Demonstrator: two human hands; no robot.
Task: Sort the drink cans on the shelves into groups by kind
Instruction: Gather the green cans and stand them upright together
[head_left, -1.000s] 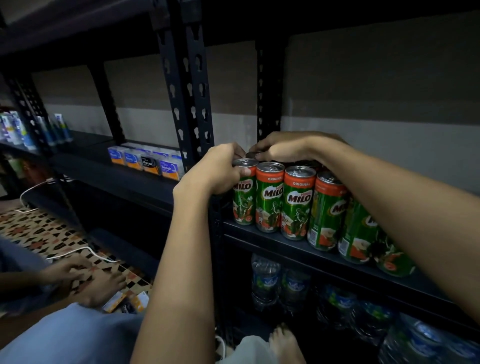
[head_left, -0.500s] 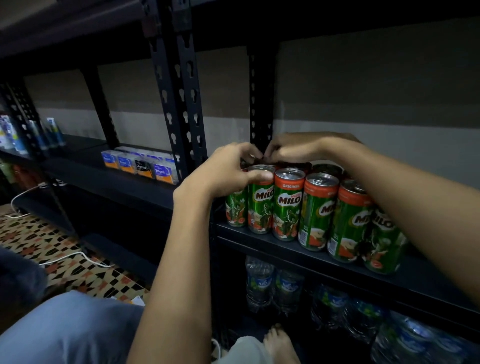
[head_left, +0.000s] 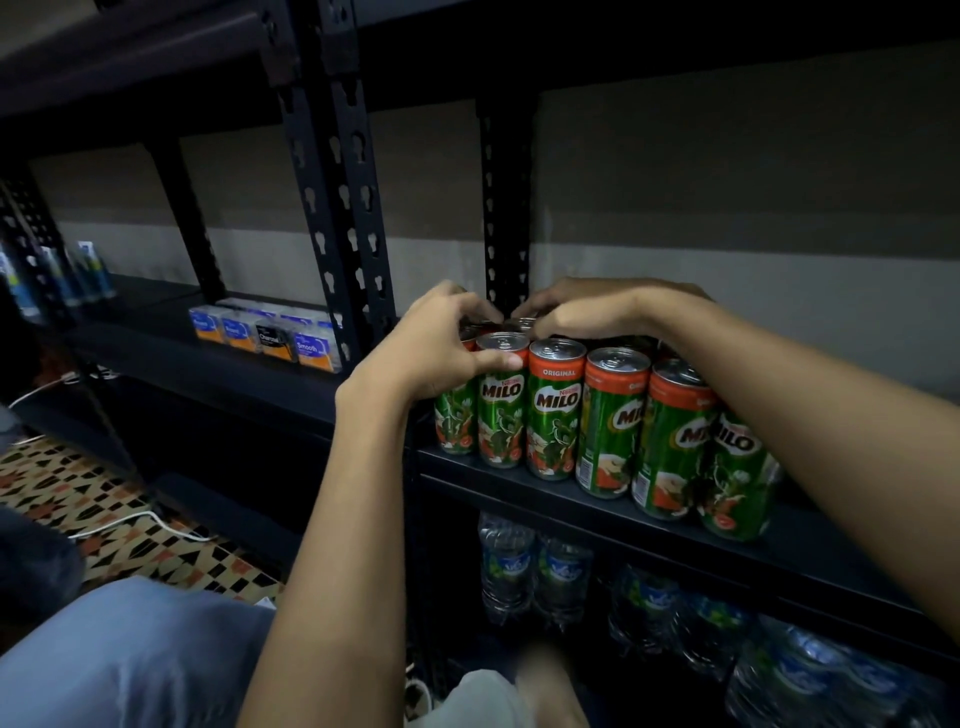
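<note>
- Left hand (head_left: 431, 348) grips end Milo can (head_left: 500, 400); right hand (head_left: 582, 312) curled over back-row tops, hold unclear.
- Risk: nudging packed front row off shelf (head_left: 649, 525) edge.

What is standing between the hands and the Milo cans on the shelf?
Nothing visible: the left hand already grips the left end Milo cans, and the right hand rests curled over can tops behind.

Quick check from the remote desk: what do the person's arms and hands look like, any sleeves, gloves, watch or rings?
Both forearms are bare from elbow to wrist; no sleeve edge shows. The left hand and right hand wear no gloves. No watch, bracelet or ring shows on the wrists and fingers in view. Light blue cloth covers the lap below.
</note>
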